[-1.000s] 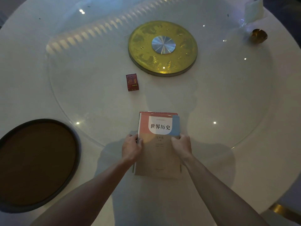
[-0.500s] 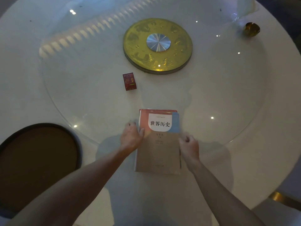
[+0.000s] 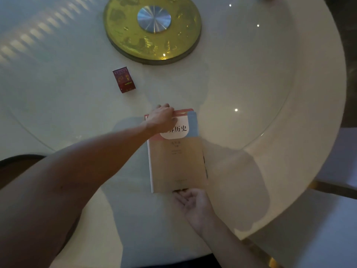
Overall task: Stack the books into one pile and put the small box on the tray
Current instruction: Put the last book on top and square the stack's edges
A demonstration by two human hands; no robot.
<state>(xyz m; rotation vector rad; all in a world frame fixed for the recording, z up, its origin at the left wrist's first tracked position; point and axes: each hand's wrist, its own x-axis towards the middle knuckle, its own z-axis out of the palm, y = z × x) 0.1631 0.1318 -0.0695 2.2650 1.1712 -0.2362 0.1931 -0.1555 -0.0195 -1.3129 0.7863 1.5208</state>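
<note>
A pile of books [image 3: 176, 157] lies on the white round table, with a tan, pink and blue cover on top. My left hand [image 3: 161, 118] rests flat over the pile's far left corner. My right hand [image 3: 193, 202] is palm up at the near edge, fingertips against the bottom of the pile. A small dark red box [image 3: 124, 79] lies on the glass turntable, beyond and left of the books, apart from both hands. Only a dark rim of the round brown tray [image 3: 17, 160] shows at the left, mostly hidden behind my left forearm.
A gold disc with a silver hub [image 3: 152, 29] sits at the centre of the glass turntable [image 3: 251, 84]. The table's curved edge [image 3: 318, 151] runs down the right side, with floor beyond it.
My left hand moved from the pile's left side to its far corner. My right hand moved from the right side to the near edge. The view shifted right and closer.
</note>
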